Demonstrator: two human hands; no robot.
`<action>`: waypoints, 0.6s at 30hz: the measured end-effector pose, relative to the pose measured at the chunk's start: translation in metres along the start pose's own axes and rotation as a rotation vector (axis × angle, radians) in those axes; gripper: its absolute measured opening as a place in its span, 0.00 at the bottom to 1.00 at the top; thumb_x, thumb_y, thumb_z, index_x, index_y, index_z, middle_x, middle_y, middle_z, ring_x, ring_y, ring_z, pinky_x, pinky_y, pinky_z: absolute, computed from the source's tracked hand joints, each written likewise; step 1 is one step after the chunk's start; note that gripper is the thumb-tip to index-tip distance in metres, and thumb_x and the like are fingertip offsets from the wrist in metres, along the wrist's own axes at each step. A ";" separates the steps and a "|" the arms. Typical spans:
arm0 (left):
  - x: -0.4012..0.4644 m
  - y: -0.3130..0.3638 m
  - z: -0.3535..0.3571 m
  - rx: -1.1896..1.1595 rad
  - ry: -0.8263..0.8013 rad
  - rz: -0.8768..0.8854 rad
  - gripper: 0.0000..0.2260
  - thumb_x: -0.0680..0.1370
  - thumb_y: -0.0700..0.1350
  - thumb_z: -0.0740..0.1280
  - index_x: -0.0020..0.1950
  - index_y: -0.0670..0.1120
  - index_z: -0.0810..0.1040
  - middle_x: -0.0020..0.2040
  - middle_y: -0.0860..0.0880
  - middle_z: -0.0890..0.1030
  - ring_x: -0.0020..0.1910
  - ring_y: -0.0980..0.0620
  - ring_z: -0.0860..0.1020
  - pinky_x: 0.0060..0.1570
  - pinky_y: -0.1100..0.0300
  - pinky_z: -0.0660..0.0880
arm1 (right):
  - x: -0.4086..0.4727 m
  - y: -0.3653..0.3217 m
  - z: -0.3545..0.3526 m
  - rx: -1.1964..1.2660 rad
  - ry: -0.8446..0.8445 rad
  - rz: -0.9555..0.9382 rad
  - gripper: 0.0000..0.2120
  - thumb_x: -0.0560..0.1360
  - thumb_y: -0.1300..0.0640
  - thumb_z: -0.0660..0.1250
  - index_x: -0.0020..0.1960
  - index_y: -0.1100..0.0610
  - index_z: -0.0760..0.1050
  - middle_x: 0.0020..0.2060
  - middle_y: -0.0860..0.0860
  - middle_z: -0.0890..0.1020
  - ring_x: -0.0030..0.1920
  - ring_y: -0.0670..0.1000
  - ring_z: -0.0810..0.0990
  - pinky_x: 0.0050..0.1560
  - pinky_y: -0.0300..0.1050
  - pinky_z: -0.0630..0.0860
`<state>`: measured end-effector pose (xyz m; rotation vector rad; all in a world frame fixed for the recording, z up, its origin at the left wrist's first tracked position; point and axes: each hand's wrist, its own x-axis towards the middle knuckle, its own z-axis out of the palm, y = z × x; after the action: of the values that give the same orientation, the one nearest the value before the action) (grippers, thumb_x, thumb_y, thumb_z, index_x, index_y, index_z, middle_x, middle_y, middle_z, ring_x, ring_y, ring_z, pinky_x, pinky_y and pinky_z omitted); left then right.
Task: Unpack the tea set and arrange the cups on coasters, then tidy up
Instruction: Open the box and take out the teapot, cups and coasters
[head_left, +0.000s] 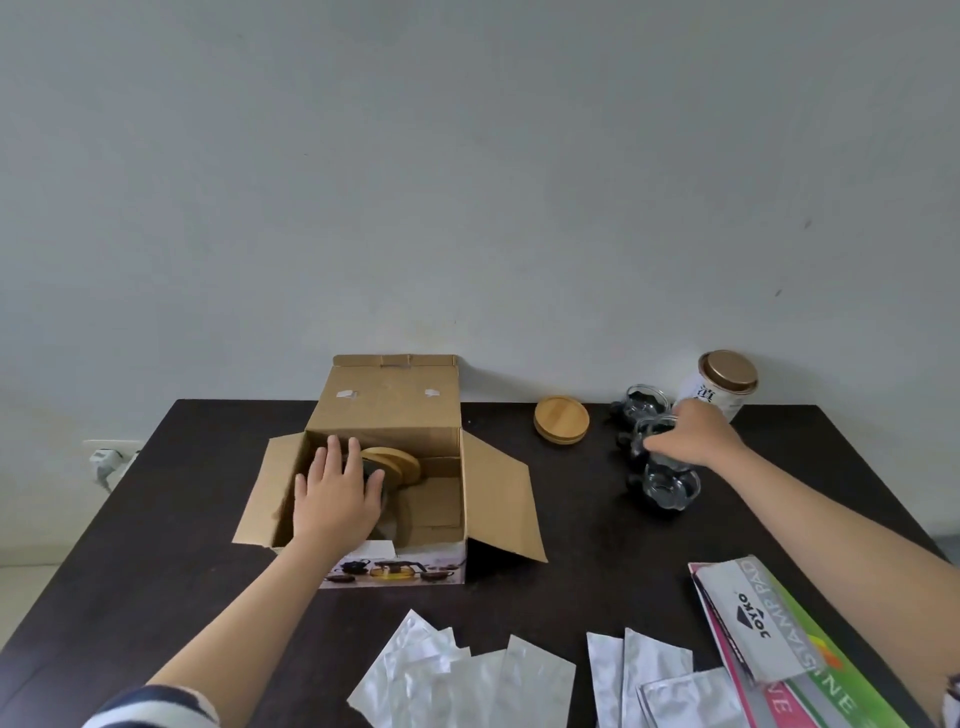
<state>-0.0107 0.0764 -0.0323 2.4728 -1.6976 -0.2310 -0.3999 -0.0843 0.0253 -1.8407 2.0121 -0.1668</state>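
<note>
Here, left hand (332, 493) fingers splayed in box (358, 564); right hand (691, 434) grips cup (647, 434) near "JOYKO" pad (753, 618).

Background stuff: everything sat on a dark, almost black table (571, 525) pushed up against a plain pale wall (467, 182). A bunch of flat silvery foil pouches (467, 680) were scattered along the near edge, some overlapping. Off to the right there was a white "Joyko" stamp pad box (758, 618) lying on top of a green and pink booklet (831, 691). At the far left, a white plug (106, 462) was stuck in a wall socket.
</note>
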 end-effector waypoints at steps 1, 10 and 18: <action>0.000 0.002 0.001 -0.018 -0.030 -0.015 0.30 0.80 0.61 0.47 0.78 0.46 0.48 0.78 0.44 0.47 0.77 0.43 0.47 0.73 0.43 0.48 | 0.006 0.013 -0.002 -0.002 0.009 0.046 0.18 0.62 0.49 0.73 0.40 0.59 0.71 0.39 0.55 0.78 0.41 0.54 0.78 0.33 0.43 0.69; -0.002 0.002 0.015 0.117 0.040 -0.019 0.49 0.66 0.76 0.38 0.77 0.44 0.51 0.78 0.40 0.50 0.76 0.40 0.48 0.71 0.41 0.53 | 0.037 0.082 -0.004 0.052 0.150 0.320 0.21 0.64 0.49 0.76 0.46 0.61 0.72 0.47 0.60 0.79 0.52 0.63 0.78 0.49 0.51 0.76; 0.001 0.003 0.018 0.128 0.050 -0.017 0.50 0.66 0.77 0.38 0.77 0.43 0.52 0.77 0.39 0.51 0.76 0.40 0.48 0.71 0.40 0.52 | 0.055 0.104 0.017 0.084 0.054 0.327 0.29 0.65 0.51 0.77 0.60 0.65 0.74 0.56 0.61 0.78 0.57 0.62 0.77 0.54 0.51 0.76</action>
<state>-0.0164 0.0740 -0.0499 2.5600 -1.7225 -0.0631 -0.4926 -0.1220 -0.0393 -1.4462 2.2725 -0.2040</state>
